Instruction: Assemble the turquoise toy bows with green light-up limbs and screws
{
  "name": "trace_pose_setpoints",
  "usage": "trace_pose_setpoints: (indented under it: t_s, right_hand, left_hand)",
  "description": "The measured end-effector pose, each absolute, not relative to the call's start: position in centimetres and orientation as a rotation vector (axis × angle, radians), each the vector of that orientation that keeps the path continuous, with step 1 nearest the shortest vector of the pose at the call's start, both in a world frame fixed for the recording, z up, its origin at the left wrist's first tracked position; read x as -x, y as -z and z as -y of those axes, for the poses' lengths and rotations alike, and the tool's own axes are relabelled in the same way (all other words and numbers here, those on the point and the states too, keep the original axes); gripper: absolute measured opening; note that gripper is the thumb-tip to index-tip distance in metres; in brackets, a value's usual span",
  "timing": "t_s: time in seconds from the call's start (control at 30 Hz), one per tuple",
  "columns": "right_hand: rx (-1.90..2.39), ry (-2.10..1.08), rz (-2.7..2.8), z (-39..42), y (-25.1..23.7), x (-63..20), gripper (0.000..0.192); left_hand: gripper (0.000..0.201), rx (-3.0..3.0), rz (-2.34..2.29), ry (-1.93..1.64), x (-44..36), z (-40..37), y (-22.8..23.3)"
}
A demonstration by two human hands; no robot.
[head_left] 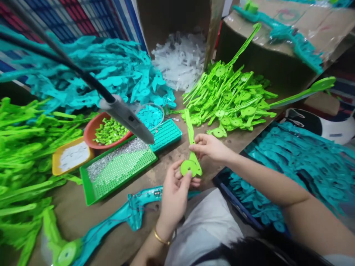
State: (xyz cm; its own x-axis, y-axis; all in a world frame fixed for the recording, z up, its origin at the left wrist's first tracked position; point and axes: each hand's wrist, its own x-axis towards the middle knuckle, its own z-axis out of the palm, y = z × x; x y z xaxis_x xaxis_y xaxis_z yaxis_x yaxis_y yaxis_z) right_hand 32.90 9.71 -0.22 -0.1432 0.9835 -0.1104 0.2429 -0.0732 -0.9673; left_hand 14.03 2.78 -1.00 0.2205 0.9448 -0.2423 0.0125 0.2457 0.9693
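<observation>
A lime-green plastic piece [189,127], long and thin with a round disc at its lower end, is held in both hands above the table's front edge. My left hand [177,184] grips the disc end, thumb on top and fingers beneath. My right hand [209,147] pinches the narrow arm just above the disc. Below and left of my left hand lies a long teal plastic shell [111,220] with a thin wire along it. A green round-ended part [66,253] sits at the shell's lower left end.
A green perforated tray [124,181] holds small metal bits. Nearby stand a teal tray [168,135], a red bowl [90,129] and a yellow dish [55,159]. Piles of green parts [235,96], teal parts [111,70] and clear pieces [180,59] surround them. A grey-tipped rod [127,118] hangs overhead.
</observation>
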Motion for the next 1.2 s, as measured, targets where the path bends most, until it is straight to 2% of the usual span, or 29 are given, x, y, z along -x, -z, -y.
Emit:
trace_pose_setpoints:
  t_s: [0.07, 0.17, 0.27, 0.4, 0.53, 0.63, 0.77, 0.93, 1.2]
  right_hand:
    - [1.466, -0.942, 1.642, -7.0, 1.6, -32.9, 0.045]
    - [1.209, -0.616, 2.178, -4.0, 2.7, -33.1, 0.055]
    - [0.924, -0.617, 2.462, -2.4, 3.1, -32.3, 0.054]
    - [0.866, -0.651, 2.452, -2.3, 3.5, -31.1, 0.057]
    - [1.013, -0.615, 2.440, -3.5, 3.9, -31.4, 0.061]
    - [1.117, -0.510, 2.477, -4.1, 4.4, -31.5, 0.065]
    - [1.079, -0.492, 2.599, -4.4, 4.6, -30.3, 0.064]
    - [1.099, -0.557, 2.663, -4.6, 4.3, -28.8, 0.064]
    - [1.122, -0.600, 2.698, -4.6, 4.3, -27.3, 0.065]
  left_hand:
    - [0.048, -0.961, -1.146, -0.817, -13.8, -2.6, 1.3]
    - [0.044, -0.909, -1.151, -0.710, -12.9, -1.7, 2.2]
    - [0.043, -0.883, -1.094, -0.658, -12.4, -0.4, 2.5]
    - [0.040, -0.977, -1.092, -0.678, -11.7, 0.7, 2.6]
    - [0.026, -1.723, -1.343, -0.790, -9.3, 1.0, 3.4]
    - [0.018, -2.375, -1.418, -0.685, -7.4, 0.9, 4.5]
    - [0.033, -2.655, -1.472, -0.480, -6.6, 0.8, 5.5]
    - [0.048, -2.669, -1.488, -0.441, -6.5, 0.8, 6.0]
    - [0.050, -2.616, -1.473, -0.446, -6.2, 0.9, 6.6]
